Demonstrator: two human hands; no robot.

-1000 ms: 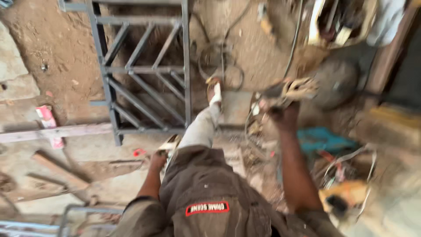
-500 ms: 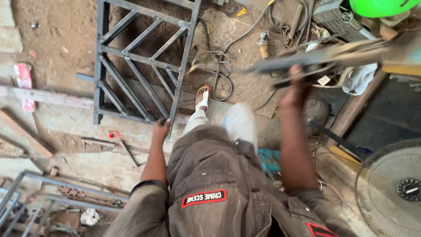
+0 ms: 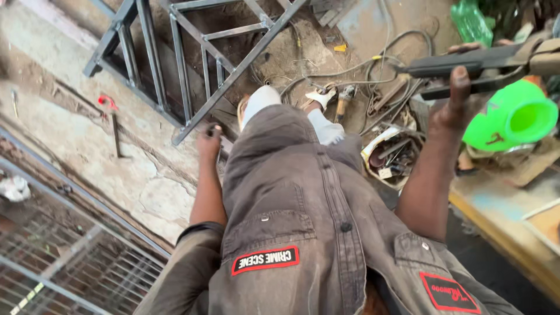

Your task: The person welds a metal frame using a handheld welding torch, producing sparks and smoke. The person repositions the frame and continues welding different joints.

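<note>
- While the person stands over the dirt floor [image 3: 70, 116], the right hand [image 3: 452, 108] is raised and closed around a long dark metal bar [image 3: 466, 61], thumb pointing up against it.
- That bar lies level, running from the hand toward the right edge of the view.
- Just to the right of the right hand sits a bright green plastic funnel [image 3: 513, 116] on the bench [image 3: 513, 204].
- Down by the hip, the left hand [image 3: 209, 143] hangs curled into a loose fist around something small and dark; what it is cannot be told.
- Just ahead of the left hand, a grey steel gate frame [image 3: 192, 64] lies flat on the floor, its corner near the knuckles.
- Left of that hand, a red-handled tool [image 3: 111, 114] lies on the floor.
- Between the hands, beyond the feet, cables [image 3: 361, 67] tangle.
</note>
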